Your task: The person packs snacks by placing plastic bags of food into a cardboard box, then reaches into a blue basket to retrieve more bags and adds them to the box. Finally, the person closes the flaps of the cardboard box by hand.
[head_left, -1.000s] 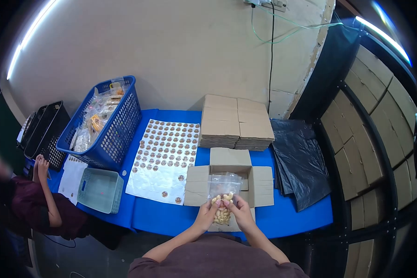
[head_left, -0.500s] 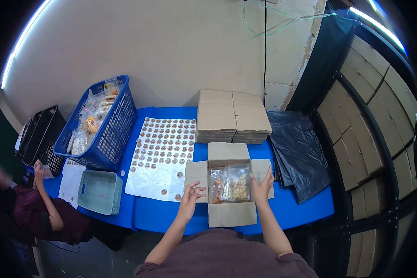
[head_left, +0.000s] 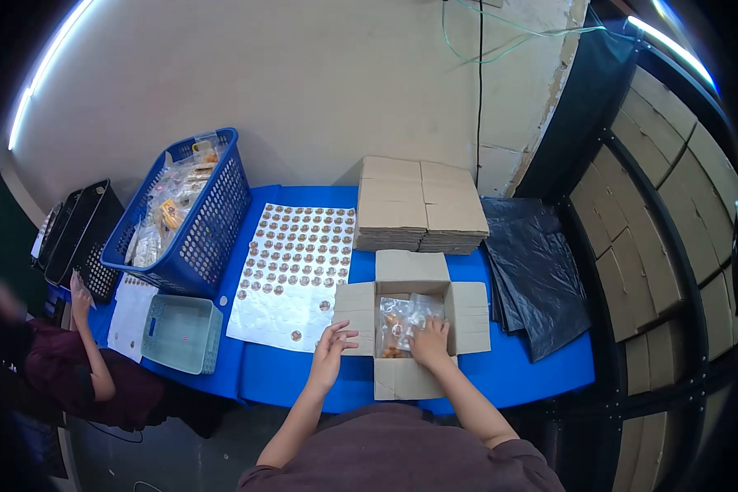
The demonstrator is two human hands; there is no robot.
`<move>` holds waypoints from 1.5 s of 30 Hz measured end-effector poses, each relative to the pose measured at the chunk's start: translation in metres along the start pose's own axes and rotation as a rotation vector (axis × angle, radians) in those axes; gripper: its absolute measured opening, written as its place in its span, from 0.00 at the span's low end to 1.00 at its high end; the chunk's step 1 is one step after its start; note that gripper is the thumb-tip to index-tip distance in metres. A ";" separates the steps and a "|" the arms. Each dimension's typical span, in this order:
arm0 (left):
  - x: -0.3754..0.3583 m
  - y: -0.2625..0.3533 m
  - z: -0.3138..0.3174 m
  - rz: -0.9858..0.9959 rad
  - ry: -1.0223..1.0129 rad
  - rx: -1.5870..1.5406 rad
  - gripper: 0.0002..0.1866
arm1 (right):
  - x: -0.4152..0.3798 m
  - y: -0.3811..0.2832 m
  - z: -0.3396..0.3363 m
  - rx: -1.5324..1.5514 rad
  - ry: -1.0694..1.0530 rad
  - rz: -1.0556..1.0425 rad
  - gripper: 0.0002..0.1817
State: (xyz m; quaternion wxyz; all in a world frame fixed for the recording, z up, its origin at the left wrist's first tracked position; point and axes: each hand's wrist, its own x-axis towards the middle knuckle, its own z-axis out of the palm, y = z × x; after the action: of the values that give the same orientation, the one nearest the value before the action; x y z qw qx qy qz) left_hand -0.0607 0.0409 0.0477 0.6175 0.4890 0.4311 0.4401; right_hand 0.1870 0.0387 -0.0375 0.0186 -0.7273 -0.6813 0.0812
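Observation:
An open cardboard box (head_left: 409,381) with its flaps spread stands on the blue table in front of me. Inside it lie clear plastic packets (head_left: 396,321), some with orange contents. My right hand (head_left: 430,342) reaches into the box, fingers spread and resting on a packet at the right side. Beside the left flap is my left hand (head_left: 332,353), its fingers apart and nothing in it.
Flattened cardboard (head_left: 422,201) is stacked behind the box, with black plastic bags (head_left: 541,279) on the right. Leftward are a sticker sheet (head_left: 291,262), a blue basket (head_left: 209,221) of packets, a pale green basket (head_left: 180,336) and a co-worker (head_left: 98,369). Shelves (head_left: 623,320) hold boxes.
My right hand has moved from the box's right edge onto the packets, and the packet it held upright now lies lower in the box. The view has shifted slightly.

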 end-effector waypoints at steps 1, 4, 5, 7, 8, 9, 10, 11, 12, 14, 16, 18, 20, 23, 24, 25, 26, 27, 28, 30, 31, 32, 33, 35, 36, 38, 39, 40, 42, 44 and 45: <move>-0.002 0.001 -0.002 -0.014 0.000 0.019 0.20 | 0.003 -0.004 0.001 0.001 0.001 -0.005 0.23; -0.005 -0.004 -0.011 -0.018 0.025 0.004 0.19 | 0.015 -0.014 0.011 -0.420 -0.185 0.090 0.27; -0.006 -0.004 -0.013 -0.016 0.025 0.004 0.19 | 0.016 -0.013 0.020 -0.413 -0.066 0.081 0.28; -0.008 -0.006 -0.017 -0.030 0.050 0.012 0.19 | 0.015 -0.016 0.017 -0.406 0.046 0.071 0.30; -0.009 -0.007 -0.019 -0.033 0.052 0.009 0.19 | 0.015 -0.015 0.014 -0.334 -0.019 0.045 0.30; -0.011 -0.009 -0.021 -0.041 0.050 0.010 0.19 | 0.015 -0.016 0.010 -0.262 -0.086 0.021 0.29; -0.012 -0.010 -0.023 -0.051 0.047 0.011 0.19 | 0.015 -0.016 0.011 -0.263 -0.092 0.019 0.29; -0.013 -0.011 -0.025 -0.055 0.049 0.008 0.19 | 0.016 -0.015 0.012 -0.261 -0.092 0.012 0.28; -0.014 -0.011 -0.026 -0.053 0.044 -0.008 0.18 | 0.016 -0.014 0.013 -0.260 -0.091 0.003 0.28; -0.016 -0.011 -0.030 -0.054 0.047 -0.024 0.17 | 0.018 -0.013 0.020 -0.060 -0.029 -0.047 0.25; -0.017 -0.006 -0.035 -0.040 0.028 -0.016 0.17 | 0.018 -0.022 0.010 0.146 0.033 -0.092 0.22; -0.017 -0.004 -0.046 -0.035 0.026 -0.015 0.16 | 0.021 -0.027 -0.004 -0.008 0.005 -0.066 0.21; -0.016 0.000 -0.054 -0.028 0.023 -0.013 0.16 | 0.025 -0.026 0.003 -0.127 0.001 -0.037 0.23; -0.018 0.010 -0.069 -0.037 0.054 0.026 0.16 | 0.028 -0.033 0.005 -0.360 -0.018 0.257 0.32; -0.020 0.012 -0.074 -0.041 0.065 0.017 0.15 | 0.030 -0.033 0.008 -0.357 -0.021 0.261 0.32; -0.020 0.014 -0.079 -0.045 0.073 0.007 0.15 | 0.032 -0.032 0.012 -0.359 -0.045 0.316 0.33; -0.018 0.015 -0.084 -0.044 0.065 0.010 0.15 | 0.035 -0.031 0.015 -0.361 -0.065 0.373 0.34; -0.020 0.014 -0.090 -0.033 0.066 -0.005 0.15 | 0.036 -0.037 -0.002 -0.284 -0.167 0.387 0.35; -0.025 0.014 -0.096 -0.027 0.068 -0.019 0.15 | 0.035 -0.040 -0.003 -0.279 -0.181 0.395 0.35; -0.029 0.016 -0.106 -0.040 0.064 -0.011 0.15 | 0.038 -0.040 -0.007 -0.269 -0.158 0.414 0.33; -0.032 0.017 -0.112 -0.048 0.066 -0.007 0.15 | 0.041 -0.040 -0.008 -0.249 -0.165 0.417 0.31; -0.034 0.017 -0.117 -0.050 0.062 -0.005 0.15 | 0.047 -0.032 -0.002 -0.246 -0.167 0.421 0.31; -0.037 0.018 -0.123 -0.049 0.057 -0.005 0.15 | 0.055 -0.022 0.006 -0.175 -0.203 0.465 0.31; -0.043 0.019 -0.136 -0.048 0.055 -0.004 0.15 | 0.059 -0.013 0.001 -0.044 -0.208 0.552 0.34; -0.046 0.020 -0.143 -0.044 0.054 0.013 0.16 | 0.053 -0.022 -0.007 -0.042 -0.207 0.553 0.34; -0.053 0.020 -0.157 -0.044 0.051 0.029 0.16 | 0.040 -0.039 -0.019 -0.188 -0.061 0.558 0.34; -0.056 0.020 -0.164 -0.033 0.059 0.027 0.15 | 0.042 -0.036 0.001 -0.236 0.004 0.545 0.34; -0.059 0.020 -0.169 -0.022 0.069 0.025 0.15 | 0.043 -0.032 0.007 -0.239 0.004 0.546 0.34; -0.065 0.016 -0.178 -0.033 0.108 0.023 0.15 | 0.049 -0.026 0.013 0.008 -0.059 0.558 0.31; -0.070 0.013 -0.185 -0.041 0.156 0.024 0.15 | 0.053 -0.027 0.019 -0.041 -0.044 0.519 0.30; -0.073 0.012 -0.187 -0.047 0.159 0.009 0.15 | 0.051 -0.034 0.016 -0.088 -0.034 0.491 0.29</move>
State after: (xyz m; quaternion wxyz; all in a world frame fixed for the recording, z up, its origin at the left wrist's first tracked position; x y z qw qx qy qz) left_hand -0.2597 0.0144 0.0390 0.5894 0.4451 0.4919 0.4610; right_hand 0.1539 0.0910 -0.0529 -0.0448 -0.8697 -0.4872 0.0657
